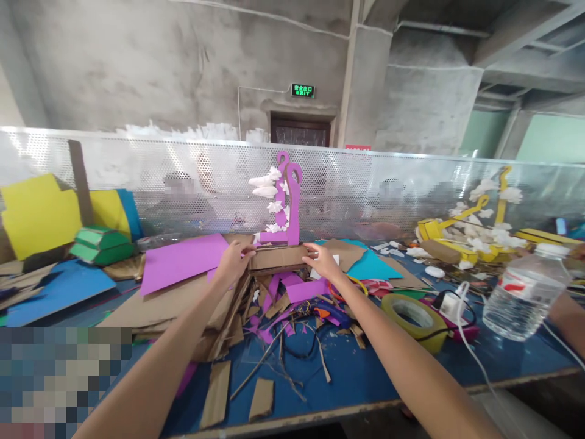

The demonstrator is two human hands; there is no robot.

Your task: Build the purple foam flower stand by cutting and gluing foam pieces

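My left hand point(235, 260) grips the left end of a flat cardboard base point(278, 257), and my right hand point(322, 261) grips its right end. On that base stands an upright purple foam piece point(292, 201) with white paper flowers down its left side. Both arms reach forward over a blue table point(365, 378). Purple and cardboard scraps point(283, 299) lie under and in front of the base.
A purple sheet point(183, 259) and brown cardboard lie left. Yellow foam board point(39, 213) and a green stepped block point(100, 244) stand far left. A tape roll point(414, 314), a water bottle point(521, 299), white cables and a yellow flower model point(466, 235) sit right. A perforated metal screen point(388, 183) backs the table.
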